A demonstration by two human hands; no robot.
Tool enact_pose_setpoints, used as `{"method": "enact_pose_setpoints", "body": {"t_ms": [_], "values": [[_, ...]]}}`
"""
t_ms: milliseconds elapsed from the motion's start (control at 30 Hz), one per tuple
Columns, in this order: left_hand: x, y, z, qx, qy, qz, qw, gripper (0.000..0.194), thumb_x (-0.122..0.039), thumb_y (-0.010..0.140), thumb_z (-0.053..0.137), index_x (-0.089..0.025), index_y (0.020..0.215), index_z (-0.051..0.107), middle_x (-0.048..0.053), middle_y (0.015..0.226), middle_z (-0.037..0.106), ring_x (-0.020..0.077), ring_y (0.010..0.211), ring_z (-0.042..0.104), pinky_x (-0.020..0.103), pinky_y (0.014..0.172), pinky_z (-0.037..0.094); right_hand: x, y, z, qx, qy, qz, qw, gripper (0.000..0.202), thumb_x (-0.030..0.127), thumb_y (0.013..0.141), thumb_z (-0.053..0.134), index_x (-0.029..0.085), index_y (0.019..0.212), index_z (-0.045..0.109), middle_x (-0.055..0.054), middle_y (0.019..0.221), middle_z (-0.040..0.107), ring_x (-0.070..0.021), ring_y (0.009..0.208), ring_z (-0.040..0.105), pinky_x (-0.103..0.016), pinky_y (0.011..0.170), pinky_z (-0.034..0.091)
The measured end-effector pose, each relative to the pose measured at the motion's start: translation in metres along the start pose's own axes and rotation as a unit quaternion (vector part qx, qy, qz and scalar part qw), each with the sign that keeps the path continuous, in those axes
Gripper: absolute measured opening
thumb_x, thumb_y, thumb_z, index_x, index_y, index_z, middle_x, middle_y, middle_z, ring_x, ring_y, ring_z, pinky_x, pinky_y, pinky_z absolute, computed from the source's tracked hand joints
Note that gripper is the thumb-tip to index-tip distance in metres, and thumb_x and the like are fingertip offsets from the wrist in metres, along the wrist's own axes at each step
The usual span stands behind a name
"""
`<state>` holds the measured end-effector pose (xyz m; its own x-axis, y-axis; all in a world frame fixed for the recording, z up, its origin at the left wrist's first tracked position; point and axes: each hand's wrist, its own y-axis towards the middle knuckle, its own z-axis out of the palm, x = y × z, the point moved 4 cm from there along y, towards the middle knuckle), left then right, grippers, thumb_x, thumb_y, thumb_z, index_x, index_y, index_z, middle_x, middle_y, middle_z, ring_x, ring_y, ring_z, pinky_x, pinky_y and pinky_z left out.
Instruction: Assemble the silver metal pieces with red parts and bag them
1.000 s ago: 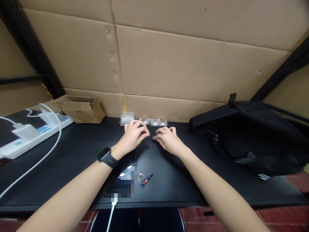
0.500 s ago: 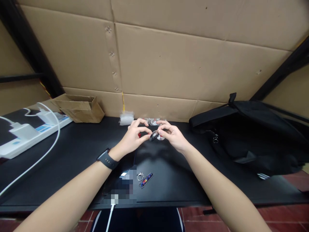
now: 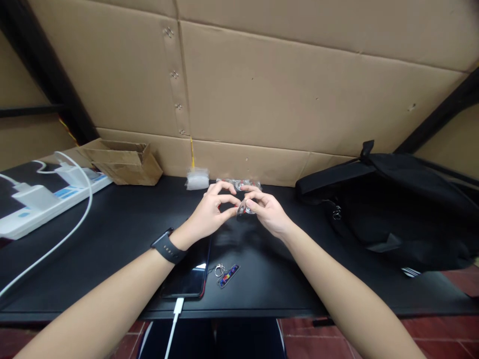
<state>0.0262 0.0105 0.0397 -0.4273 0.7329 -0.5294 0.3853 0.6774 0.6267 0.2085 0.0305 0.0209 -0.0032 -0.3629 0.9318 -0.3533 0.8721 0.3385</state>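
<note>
Over the black table, near its back, my left hand (image 3: 212, 208) pinches the left edge of a small, shiny round disc (image 3: 240, 208) between thumb and finger. Close against it on the other side, my right hand (image 3: 270, 213) has thumb and fingers pinched on a small round silver-and-red piece (image 3: 248, 207). The two round pieces overlap in view, and whether they are joined I cannot tell. A bit of red shows behind my left fingers, mostly hidden. Just behind the fingertips lies a clear plastic packet (image 3: 239, 184) with silver and red contents.
A charging phone (image 3: 185, 279) and a keychain (image 3: 228, 275) lie near the front edge. To the left are a white power strip (image 3: 56, 212) and an open cardboard box (image 3: 127, 164). A translucent plastic bundle (image 3: 197, 178) stands at the back; a black backpack (image 3: 404, 214) fills the right.
The disc between my fingers has turned, going from a dark face to a lighter, silvery one. Both hands stay close together in nearly the same pose. The view has shifted slightly.
</note>
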Motion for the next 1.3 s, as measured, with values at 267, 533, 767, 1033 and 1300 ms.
{"method": "enact_pose_setpoints", "body": {"t_ms": [267, 533, 767, 1033, 1300], "values": [[-0.012, -0.001, -0.006, -0.021, 0.045, 0.006, 0.999, 0.009, -0.027, 0.092, 0.067, -0.025, 0.089, 0.076, 0.006, 0.118, 0.058, 0.0264, 0.12, 0.051, 0.046, 0.107, 0.04, -0.005, -0.001, 0.003, -0.019, 0.058, 0.004, 0.998, 0.022, 0.045, 0.082, 0.077, 0.024, 0.088, 0.073, -0.007, 0.138, 0.06, -0.0261, 0.127, 0.055, -0.039, 0.097, 0.051], [-0.001, 0.0, 0.0, -0.021, 0.018, -0.035, 0.999, 0.008, -0.029, 0.092, 0.068, -0.024, 0.089, 0.074, 0.006, 0.118, 0.058, 0.0264, 0.121, 0.051, 0.047, 0.107, 0.04, -0.012, 0.001, 0.006, -0.03, 0.058, 0.027, 0.998, 0.027, 0.046, 0.08, 0.079, 0.023, 0.09, 0.068, -0.007, 0.129, 0.065, -0.0225, 0.109, 0.063, -0.036, 0.091, 0.052], [0.001, -0.003, 0.003, -0.053, 0.088, -0.072, 0.992, 0.011, -0.035, 0.092, 0.069, -0.026, 0.094, 0.075, 0.006, 0.119, 0.059, 0.0275, 0.117, 0.051, 0.047, 0.101, 0.039, -0.004, 0.001, -0.005, -0.046, -0.097, -0.023, 0.994, 0.022, 0.045, 0.082, 0.077, 0.023, 0.087, 0.074, -0.008, 0.126, 0.062, -0.0272, 0.12, 0.058, -0.038, 0.09, 0.052], [-0.008, -0.005, 0.003, -0.07, 0.164, -0.027, 0.984, 0.005, -0.03, 0.09, 0.072, -0.028, 0.092, 0.076, 0.006, 0.119, 0.06, 0.0296, 0.12, 0.048, 0.047, 0.098, 0.035, 0.008, 0.0, -0.008, -0.03, -0.196, -0.083, 0.977, 0.019, 0.043, 0.084, 0.076, 0.024, 0.086, 0.078, -0.008, 0.125, 0.063, -0.0283, 0.127, 0.055, -0.047, 0.111, 0.04], [-0.007, -0.004, 0.003, -0.057, 0.143, -0.03, 0.988, 0.006, -0.031, 0.09, 0.071, -0.028, 0.091, 0.076, 0.006, 0.119, 0.06, 0.0303, 0.122, 0.048, 0.047, 0.1, 0.035, 0.006, 0.0, -0.008, -0.005, -0.228, -0.086, 0.97, 0.021, 0.044, 0.087, 0.072, 0.024, 0.086, 0.077, -0.008, 0.13, 0.06, -0.0289, 0.131, 0.052, -0.049, 0.114, 0.037]]}}
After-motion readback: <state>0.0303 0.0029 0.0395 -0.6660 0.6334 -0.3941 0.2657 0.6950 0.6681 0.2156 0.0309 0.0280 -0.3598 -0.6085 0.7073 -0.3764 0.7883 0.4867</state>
